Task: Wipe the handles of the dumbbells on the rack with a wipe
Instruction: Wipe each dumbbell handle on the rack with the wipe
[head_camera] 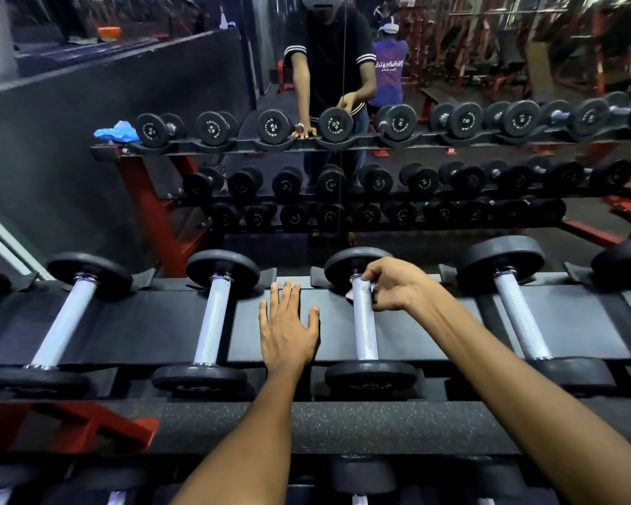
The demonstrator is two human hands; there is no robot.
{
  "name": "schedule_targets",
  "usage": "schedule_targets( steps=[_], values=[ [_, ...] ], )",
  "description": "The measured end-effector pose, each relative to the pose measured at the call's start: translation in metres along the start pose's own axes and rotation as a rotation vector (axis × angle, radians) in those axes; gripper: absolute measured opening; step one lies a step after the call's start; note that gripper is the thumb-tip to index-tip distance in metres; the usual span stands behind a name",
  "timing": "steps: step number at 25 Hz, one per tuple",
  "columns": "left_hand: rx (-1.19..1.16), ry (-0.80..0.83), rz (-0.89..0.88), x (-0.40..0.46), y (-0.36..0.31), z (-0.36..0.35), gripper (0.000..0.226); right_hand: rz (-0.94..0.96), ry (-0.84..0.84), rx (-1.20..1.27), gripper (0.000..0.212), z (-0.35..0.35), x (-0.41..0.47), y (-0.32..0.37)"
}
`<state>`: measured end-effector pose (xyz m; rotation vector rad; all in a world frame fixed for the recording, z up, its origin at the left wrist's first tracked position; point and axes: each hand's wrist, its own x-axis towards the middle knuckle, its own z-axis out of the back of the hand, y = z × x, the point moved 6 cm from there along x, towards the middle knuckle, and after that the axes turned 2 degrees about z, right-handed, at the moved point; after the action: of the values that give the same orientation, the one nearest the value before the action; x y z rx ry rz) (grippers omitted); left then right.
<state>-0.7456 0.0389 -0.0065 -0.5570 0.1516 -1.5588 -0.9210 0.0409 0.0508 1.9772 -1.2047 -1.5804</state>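
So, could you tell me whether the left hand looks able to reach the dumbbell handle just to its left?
Probably yes. The left hand lies flat on the rack shelf, with only bare shelf between it and that dumbbell handle.

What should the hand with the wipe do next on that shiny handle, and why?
Probably slide down the handle toward the near weight. The right hand holds the wipe at the handle's far end, by the far weight, so most of the handle below it looks not yet covered. The left hand rests flat on the rack beside it.
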Motion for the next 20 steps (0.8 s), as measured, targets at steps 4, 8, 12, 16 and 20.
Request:
schedule_targets(
  steps=[4,8,12,16,20],
  values=[
    [0.040,0.028,-0.010,0.000,-0.001,-0.001,0.063,0.043,-0.002,0.037,0.011,-0.004,0.001,0.010],
    [0.018,0.034,-0.002,-0.001,0.000,-0.002,0.063,-0.032,-0.037,-0.028,0.007,-0.007,-0.001,0.004],
    [0.045,0.046,-0.008,0.002,0.001,-0.005,0.063,0.049,-0.047,0.006,0.012,-0.006,-0.002,0.012],
    [0.050,0.058,-0.009,0.002,0.002,-0.006,0.064,0.091,-0.052,-0.075,0.014,0.014,0.003,-0.018],
    [0.067,0.076,-0.031,0.003,0.001,-0.009,0.064,0.303,-0.292,-0.008,0.013,0.059,-0.009,-0.037]
  ],
)
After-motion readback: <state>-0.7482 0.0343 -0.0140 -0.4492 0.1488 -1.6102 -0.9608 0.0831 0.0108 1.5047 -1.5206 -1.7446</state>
